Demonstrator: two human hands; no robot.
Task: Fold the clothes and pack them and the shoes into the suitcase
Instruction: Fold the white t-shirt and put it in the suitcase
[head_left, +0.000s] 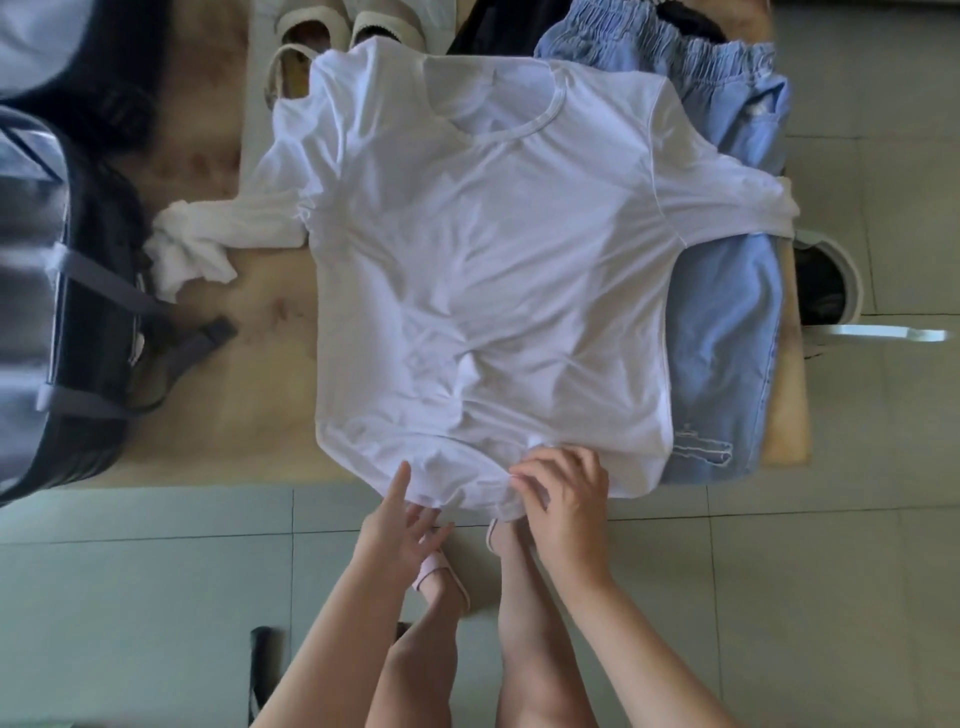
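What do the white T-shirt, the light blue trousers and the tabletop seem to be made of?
White T-shirt: thin matte knit, probably cotton; soft wrinkles, ribbed collar. Light blue trousers: washed denim, likely; frayed rip, stitched side seam. Tabletop: pale wood or laminate, can't tell which; mottled grain.

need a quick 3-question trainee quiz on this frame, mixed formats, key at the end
1. True or false: the shirt lies spread out on the table.
2. What lies partly under the shirt's right side? A towel, B jeans, C pillow.
3. Fill in: the left hand and right hand both meet the shirt at its ____.
Key: 1 true; 2 B; 3 hem.
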